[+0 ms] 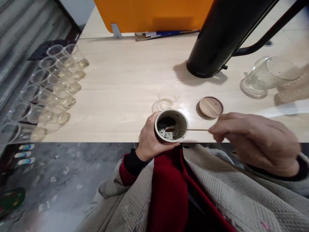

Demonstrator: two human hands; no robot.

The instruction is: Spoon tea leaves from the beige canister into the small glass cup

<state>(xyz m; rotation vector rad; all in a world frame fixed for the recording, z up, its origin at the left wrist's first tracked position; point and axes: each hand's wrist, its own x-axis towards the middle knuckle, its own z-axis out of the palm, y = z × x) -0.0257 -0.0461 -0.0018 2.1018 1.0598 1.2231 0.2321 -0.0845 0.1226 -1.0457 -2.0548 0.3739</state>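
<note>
Pale wood-grain worktop [125, 83] over grey concrete floor; orange divider panel [154, 14] along far edge. Rows of clear glass cups [48, 93] crowding left edge; tall black kettle [217, 35], ribbed glass pitcher [267, 77], small glass cup [167, 97], round wooden lid [210, 106] toward right. At near edge, left hand [151, 138] wrapped around grey ceramic cup of dark tea leaves [171, 125]; right hand [253, 138] pinching thin wooden spoon [188, 130], bowl dipped inside cup.

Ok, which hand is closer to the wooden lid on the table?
Right. The right hand is just below the wooden lid, pinching a thin spoon; the left hand grips the canister, further left.
</note>
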